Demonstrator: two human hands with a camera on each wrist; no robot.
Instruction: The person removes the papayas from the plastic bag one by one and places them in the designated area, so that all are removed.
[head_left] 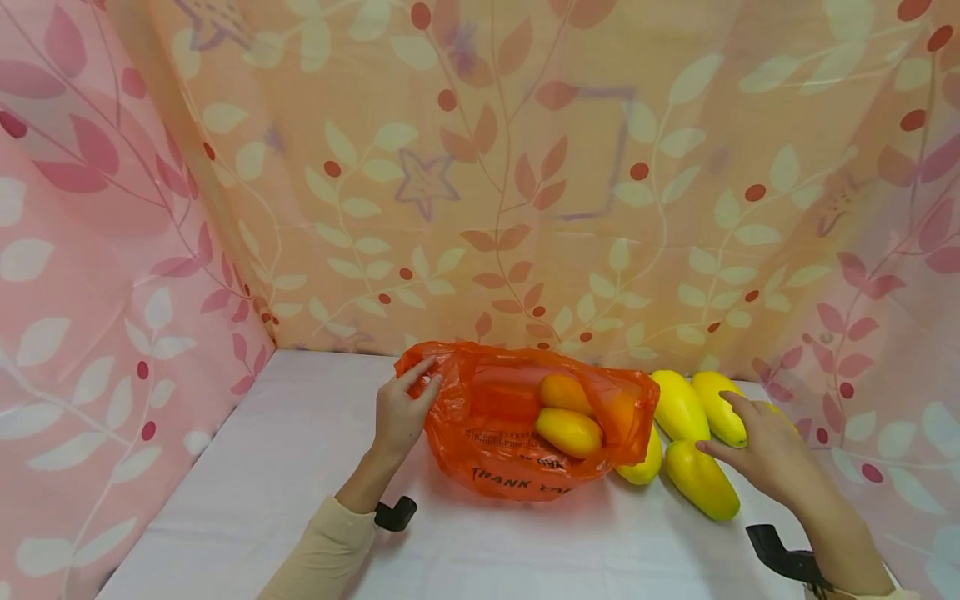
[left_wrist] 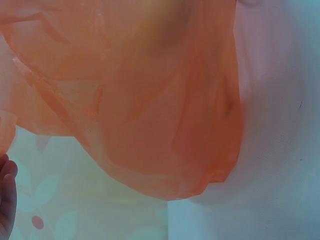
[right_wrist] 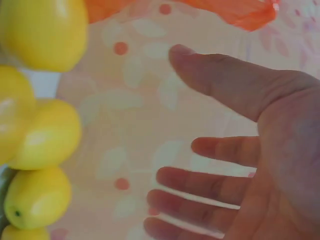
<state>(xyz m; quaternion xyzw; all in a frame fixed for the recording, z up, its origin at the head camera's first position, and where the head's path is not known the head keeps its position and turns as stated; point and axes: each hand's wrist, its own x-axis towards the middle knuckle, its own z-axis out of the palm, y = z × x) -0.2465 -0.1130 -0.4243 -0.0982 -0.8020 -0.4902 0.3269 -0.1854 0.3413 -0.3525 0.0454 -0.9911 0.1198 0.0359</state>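
Floral backdrop [head_left: 517, 175] behind a white table [head_left: 255, 475]. L hand [head_left: 401, 417]: fingers pinch L rim of an orange-red plastic bag [head_left: 480, 475]. R hand [head_left: 774, 454]: fingers spread, holding nothing, near loose yellow mangoes [head_left: 702, 481] on table, R of bag. Two more mangoes [head_left: 568, 432] inside, toward bag's R side. Mangoes prob. firm, fairly heavy, smooth, easily bruised; best cupped round the middle. Bag prob. light, limp; hold by rim.

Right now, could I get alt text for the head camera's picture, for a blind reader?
A person's left grip holds the rim of an orange plastic bag with yellow fruit inside. The right grip is open over loose fruit beside the bag, on a white table backed by leaf-patterned cloth.
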